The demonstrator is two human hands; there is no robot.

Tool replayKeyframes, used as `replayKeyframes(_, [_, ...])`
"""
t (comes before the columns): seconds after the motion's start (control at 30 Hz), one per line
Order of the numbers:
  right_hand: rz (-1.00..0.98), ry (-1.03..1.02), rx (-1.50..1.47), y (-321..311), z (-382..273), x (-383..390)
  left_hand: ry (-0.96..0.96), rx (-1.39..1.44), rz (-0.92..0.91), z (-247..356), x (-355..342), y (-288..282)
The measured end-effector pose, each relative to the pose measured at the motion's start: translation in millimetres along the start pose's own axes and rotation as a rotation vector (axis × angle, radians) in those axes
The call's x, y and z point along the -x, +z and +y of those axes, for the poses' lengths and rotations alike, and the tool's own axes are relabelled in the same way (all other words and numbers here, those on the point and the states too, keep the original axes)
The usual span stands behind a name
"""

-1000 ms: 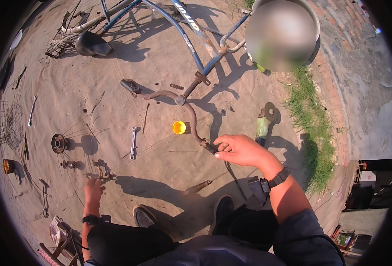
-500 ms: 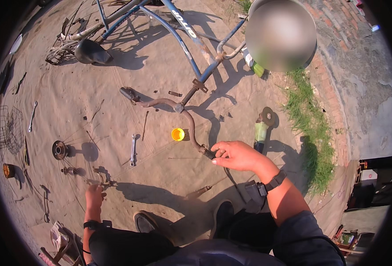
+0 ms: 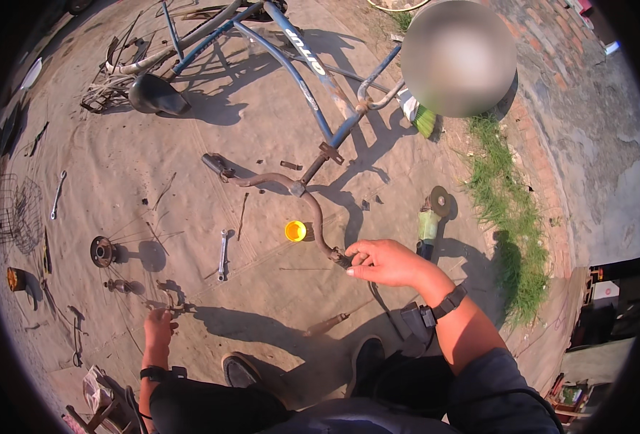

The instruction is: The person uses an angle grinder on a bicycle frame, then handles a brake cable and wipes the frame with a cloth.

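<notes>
My left hand (image 3: 159,331) hangs at the lower left with its fingers loosely curled and slightly apart, and I see nothing in them. Just beyond its fingertips is a small rusty metal part (image 3: 169,295). My right hand (image 3: 383,262) has its thumb and fingers apart. Its fingertips overlap the near end of a rusty curved bicycle handlebar (image 3: 317,220) in the view; whether they touch it I cannot tell. The handlebar joins a worn blue bicycle frame (image 3: 298,90). A yellow cap-like cup (image 3: 295,231) sits beside the bar.
An angle grinder (image 3: 430,220) lies right of the handlebar. Wrenches (image 3: 223,254), a wheel hub (image 3: 103,252) and a wire basket (image 3: 16,213) are on the left. A black saddle (image 3: 157,94) lies far left; a round blurred object (image 3: 459,61) stands far right near grass (image 3: 508,224).
The whole view has shifted slightly, so ground items sit a little lower and further right. My left hand is a bit lower; my right hand stays by the handlebar end.
</notes>
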State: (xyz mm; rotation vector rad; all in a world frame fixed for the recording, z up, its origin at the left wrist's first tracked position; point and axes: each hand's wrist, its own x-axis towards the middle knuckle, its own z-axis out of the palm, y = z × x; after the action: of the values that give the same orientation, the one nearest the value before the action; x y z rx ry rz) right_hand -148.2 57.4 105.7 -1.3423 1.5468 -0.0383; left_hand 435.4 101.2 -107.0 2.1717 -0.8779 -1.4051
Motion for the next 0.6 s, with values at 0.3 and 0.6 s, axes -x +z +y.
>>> replayKeyframes(0.3, [-0.005,-0.111,0.051,1,-11,-2,0.01,0.0,0.0,3,2,1])
replayKeyframes(0.6, [-0.032,-0.199,-0.134,12,-55,2,-0.121,0.01,-0.014,37,58,-30])
